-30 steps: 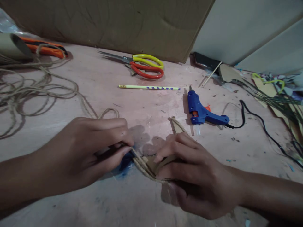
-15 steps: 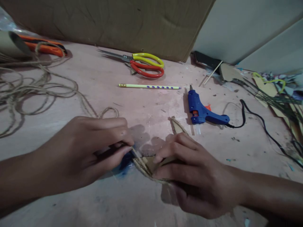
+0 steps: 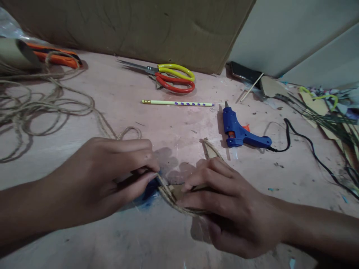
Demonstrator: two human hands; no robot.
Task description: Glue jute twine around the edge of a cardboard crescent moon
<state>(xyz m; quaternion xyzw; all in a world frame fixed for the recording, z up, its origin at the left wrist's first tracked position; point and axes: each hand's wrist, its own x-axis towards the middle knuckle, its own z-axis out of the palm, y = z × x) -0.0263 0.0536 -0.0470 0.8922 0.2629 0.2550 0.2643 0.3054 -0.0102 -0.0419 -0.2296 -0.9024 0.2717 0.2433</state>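
A small curved cardboard piece (image 3: 176,193) edged with jute twine lies on the pink table (image 3: 168,127), its pointed far tip (image 3: 208,146) sticking out beyond my fingers. My right hand (image 3: 230,209) is closed over it, fingers pressing down on the card and its rim. My left hand (image 3: 112,175) pinches the jute twine (image 3: 56,108) right at the piece's left end, thumb and forefinger together. The twine runs back from under my left hand to loose coils at the far left. A blue smudge shows on the table under my left fingers.
A blue glue gun (image 3: 241,134) with a black cord (image 3: 308,149) lies just beyond my right hand. Farther back are a dotted pencil (image 3: 178,103), red and yellow scissors (image 3: 171,76), an orange cutter (image 3: 54,56), a cardboard sheet (image 3: 140,26) and craft scraps (image 3: 328,112) at right.
My right fingers have crept a little to the left along the cardboard piece, covering more of it. My left hand keeps its pinch in nearly the same place.
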